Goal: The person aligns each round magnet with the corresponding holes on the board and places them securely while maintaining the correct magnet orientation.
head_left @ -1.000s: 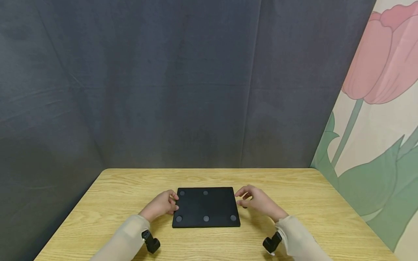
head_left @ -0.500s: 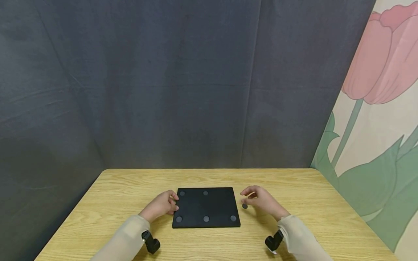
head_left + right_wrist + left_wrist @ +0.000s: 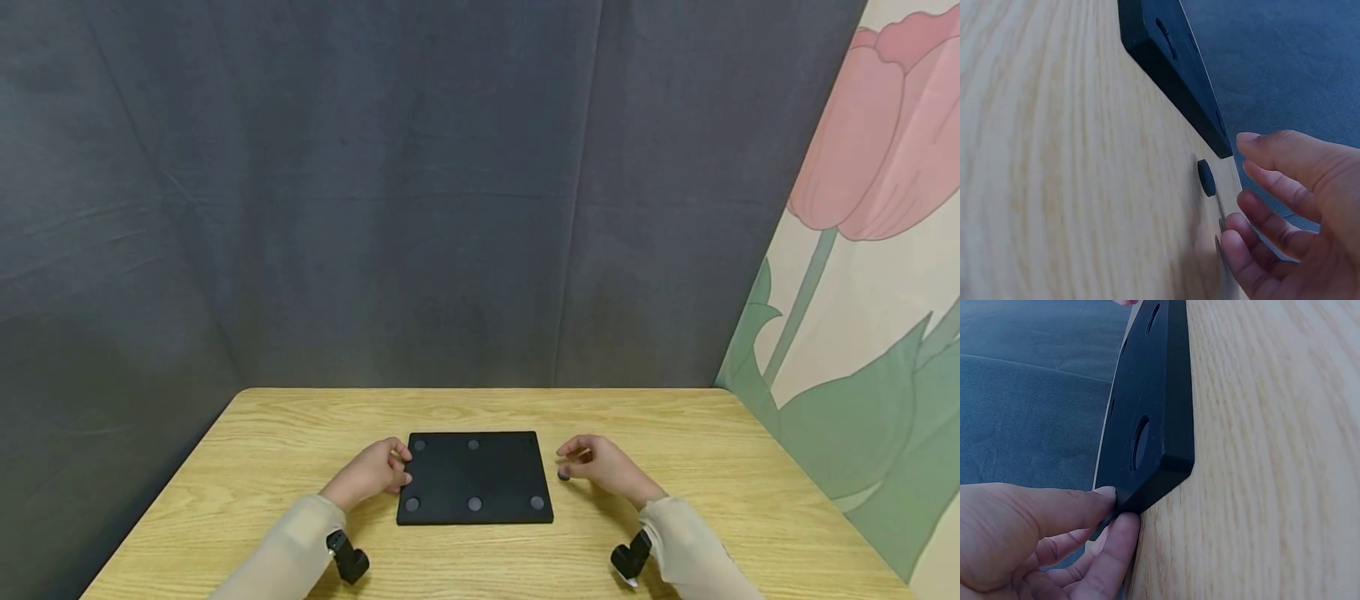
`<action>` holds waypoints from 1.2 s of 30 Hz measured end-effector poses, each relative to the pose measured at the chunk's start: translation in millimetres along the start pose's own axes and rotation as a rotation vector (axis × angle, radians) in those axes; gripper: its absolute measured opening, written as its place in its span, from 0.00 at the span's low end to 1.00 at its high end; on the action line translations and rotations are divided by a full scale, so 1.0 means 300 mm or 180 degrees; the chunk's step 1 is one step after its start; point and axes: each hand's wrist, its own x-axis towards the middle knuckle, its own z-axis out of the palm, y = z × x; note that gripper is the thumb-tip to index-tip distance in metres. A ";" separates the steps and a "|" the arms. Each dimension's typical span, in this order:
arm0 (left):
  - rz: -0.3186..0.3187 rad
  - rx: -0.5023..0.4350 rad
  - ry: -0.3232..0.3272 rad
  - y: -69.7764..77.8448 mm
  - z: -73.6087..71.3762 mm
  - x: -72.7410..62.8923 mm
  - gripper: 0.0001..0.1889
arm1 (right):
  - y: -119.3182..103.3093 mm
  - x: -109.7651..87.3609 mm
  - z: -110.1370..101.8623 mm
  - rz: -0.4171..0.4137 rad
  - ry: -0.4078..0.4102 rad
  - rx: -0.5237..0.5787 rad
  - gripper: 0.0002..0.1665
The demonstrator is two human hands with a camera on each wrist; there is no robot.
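A flat black rectangular board (image 3: pixel 476 477) lies on the table, with several round grey spots on its face. The left wrist view shows one spot as a round recess (image 3: pixel 1140 444). My left hand (image 3: pixel 372 468) holds the board's left edge, thumb on the top face and a finger against the side. To the right of the board is a small black disc (image 3: pixel 1207 178) on the wood. My right hand (image 3: pixel 600 468) hovers just beside this disc, fingers loosely bent and apart from it. Thin dark edges, perhaps more discs, show by its fingertips in the right wrist view.
The wooden table (image 3: pixel 300 417) extends around the board. A dark curtain (image 3: pixel 420 208) hangs behind it, and a cloth with a pink tulip print (image 3: pixel 855 150) stands on the right. Each wrist carries a small black camera (image 3: pixel 348 560).
My right hand has drawn back to the right from the board's right edge, and the small disc beside it shows more fully. My left hand and the board have stayed put.
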 end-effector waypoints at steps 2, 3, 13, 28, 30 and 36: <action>0.0002 0.0005 0.0001 -0.001 0.000 0.000 0.13 | 0.002 0.000 0.001 -0.0011 -0.0007 -0.0043 0.16; 0.0001 0.0005 0.0002 -0.002 0.000 0.000 0.13 | 0.002 -0.001 0.001 -0.0003 -0.0010 -0.0055 0.16; -0.0006 -0.0028 0.0000 -0.002 0.001 0.003 0.13 | 0.018 0.006 0.003 0.0182 -0.0047 -0.0007 0.15; -0.0001 0.0015 -0.0007 -0.005 -0.002 0.005 0.12 | 0.029 0.013 0.007 0.0192 -0.0083 -0.0025 0.14; 0.0001 0.0010 -0.0005 -0.005 -0.001 0.004 0.12 | 0.031 0.014 0.007 0.0201 -0.0089 -0.0019 0.14; 0.0011 0.0002 -0.0001 -0.007 0.000 0.004 0.12 | 0.033 0.014 0.008 0.0176 -0.0101 -0.0003 0.15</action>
